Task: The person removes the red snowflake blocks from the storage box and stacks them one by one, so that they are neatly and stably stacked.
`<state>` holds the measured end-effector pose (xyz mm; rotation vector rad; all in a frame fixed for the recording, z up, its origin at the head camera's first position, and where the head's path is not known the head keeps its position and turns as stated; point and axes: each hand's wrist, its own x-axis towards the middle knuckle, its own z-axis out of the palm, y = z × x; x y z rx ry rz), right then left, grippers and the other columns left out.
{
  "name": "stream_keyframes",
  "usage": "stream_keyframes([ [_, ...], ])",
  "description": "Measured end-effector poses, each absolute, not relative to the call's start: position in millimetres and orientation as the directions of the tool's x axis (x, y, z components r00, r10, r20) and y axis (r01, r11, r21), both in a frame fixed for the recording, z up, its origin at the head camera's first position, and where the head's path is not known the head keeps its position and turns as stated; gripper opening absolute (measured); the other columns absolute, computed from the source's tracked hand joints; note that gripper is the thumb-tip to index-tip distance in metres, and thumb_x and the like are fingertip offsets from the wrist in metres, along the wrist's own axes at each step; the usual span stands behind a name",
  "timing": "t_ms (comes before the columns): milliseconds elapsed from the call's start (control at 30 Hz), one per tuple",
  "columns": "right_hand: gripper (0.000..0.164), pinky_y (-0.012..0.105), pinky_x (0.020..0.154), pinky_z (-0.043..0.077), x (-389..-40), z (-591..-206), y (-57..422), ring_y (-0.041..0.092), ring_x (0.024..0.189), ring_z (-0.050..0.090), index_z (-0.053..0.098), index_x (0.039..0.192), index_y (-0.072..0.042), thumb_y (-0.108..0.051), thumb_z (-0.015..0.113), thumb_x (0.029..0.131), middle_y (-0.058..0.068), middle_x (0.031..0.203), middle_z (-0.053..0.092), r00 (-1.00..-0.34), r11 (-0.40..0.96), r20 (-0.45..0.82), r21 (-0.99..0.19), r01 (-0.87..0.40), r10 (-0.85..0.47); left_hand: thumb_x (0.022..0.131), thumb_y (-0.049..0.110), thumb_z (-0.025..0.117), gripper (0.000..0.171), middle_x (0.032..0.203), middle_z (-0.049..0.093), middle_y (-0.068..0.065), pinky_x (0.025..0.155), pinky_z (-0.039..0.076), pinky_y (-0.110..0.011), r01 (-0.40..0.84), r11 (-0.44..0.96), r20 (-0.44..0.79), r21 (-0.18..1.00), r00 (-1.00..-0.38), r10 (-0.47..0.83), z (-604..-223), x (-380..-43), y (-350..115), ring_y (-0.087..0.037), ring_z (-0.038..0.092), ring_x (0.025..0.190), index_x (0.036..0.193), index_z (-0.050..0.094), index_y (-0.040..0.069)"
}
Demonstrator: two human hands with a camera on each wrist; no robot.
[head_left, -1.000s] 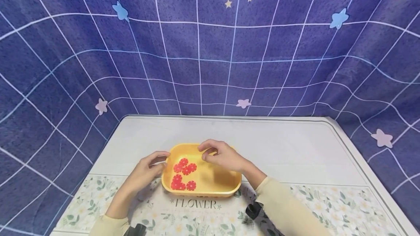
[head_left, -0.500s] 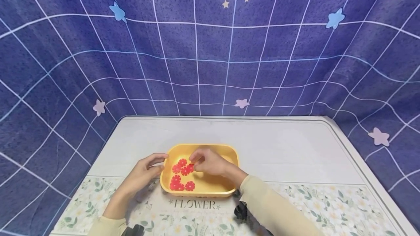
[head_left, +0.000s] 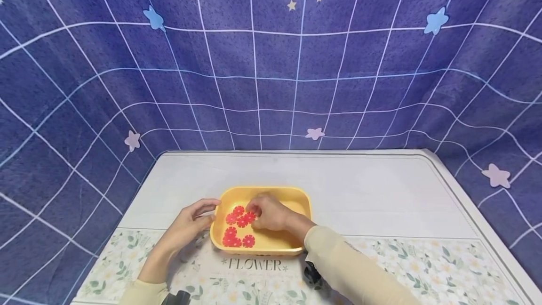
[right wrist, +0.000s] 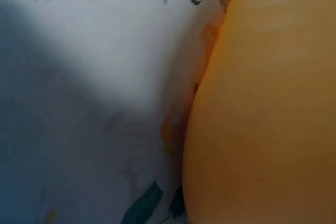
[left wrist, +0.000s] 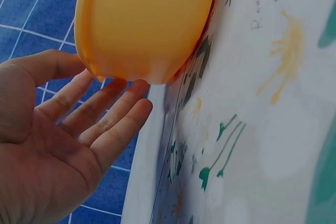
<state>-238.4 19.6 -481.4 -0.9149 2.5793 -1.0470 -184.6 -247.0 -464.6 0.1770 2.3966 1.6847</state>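
A yellow tray [head_left: 281,244] stands on the table with several red flower-shaped pieces [head_left: 230,233] in its left part. My right hand [head_left: 271,213] reaches down inside it, thumb and fingers curled about the edges of the rightmost red flower-shaped piece [head_left: 250,217] of the upper cluster. At the tray's left end is my left hand [head_left: 190,220]. In the left wrist view, the fairly straight fingers [left wrist: 118,132] of that hand touch the tray's end wall [left wrist: 149,30]. Only the tray's outer side [right wrist: 262,108] and the tabletop show in the right wrist view; the right hand is out of frame.
Under the tray lies a table cover [head_left: 338,178], plain white behind and flower-printed in front, with the word FLOWER before the tray. A blue gridded curtain [head_left: 279,60] with stars rises behind and at both sides. Black wrist straps [head_left: 312,273] show near the sleeves.
My right hand has come down and left from above the tray's back rim to the upper cluster of red flower-shaped pieces, its fingers closing about one. The left hand stays at the tray's end.
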Motion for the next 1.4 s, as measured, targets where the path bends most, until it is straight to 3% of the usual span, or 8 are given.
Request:
stream_keyframes([
  [233,0.036,0.014,0.078,0.049,-241,-486,13,0.005,0.083,0.055,0.077,0.110,-0.007,-0.014,0.088,0.077,0.002,0.094,0.069,-0.789,0.605,0.053,-0.610,-0.511,-0.613,0.101,0.011,0.063,0.047,0.150,0.054,-0.027,0.096,0.062,-0.030,-0.034,0.355,-0.111,0.934,-0.974,0.197,-465,-183,-248,-0.041,0.062,0.130,0.146,0.053,0.005],
  [600,0.027,0.014,0.078,0.047,-241,-484,8,0.003,0.082,0.051,0.078,0.100,-0.011,-0.020,0.089,0.077,-0.004,0.088,0.066,-0.801,0.647,0.064,-0.552,-0.525,-0.595,0.102,0.012,0.062,0.044,0.150,0.054,-0.026,0.096,0.062,-0.030,-0.026,0.368,-0.104,0.930,-0.976,0.193,-465,-183,-249,-0.042,0.062,0.130,0.145,0.054,0.006],
  [1100,0.028,0.018,0.077,0.055,-243,-469,23,0.009,0.083,0.064,0.076,0.104,-0.007,-0.014,0.087,0.079,0.003,0.094,0.075,-0.829,0.543,0.069,-0.725,-0.424,-0.555,0.102,0.012,0.062,0.044,0.149,0.054,-0.027,0.095,0.063,-0.031,-0.017,0.343,-0.097,0.939,-0.971,0.218,-464,-184,-248,-0.041,0.062,0.129,0.145,0.054,0.005],
  [1400,0.022,0.023,0.080,0.056,-238,-447,54,0.011,0.088,0.066,0.077,0.105,-0.014,-0.018,0.083,0.085,-0.002,0.097,0.073,-0.857,0.565,0.087,-0.718,-0.407,-0.507,0.102,0.012,0.062,0.043,0.149,0.055,-0.026,0.095,0.063,-0.030,-0.020,0.334,-0.101,0.942,-0.969,0.225,-465,-183,-247,-0.040,0.064,0.128,0.145,0.054,0.005],
])
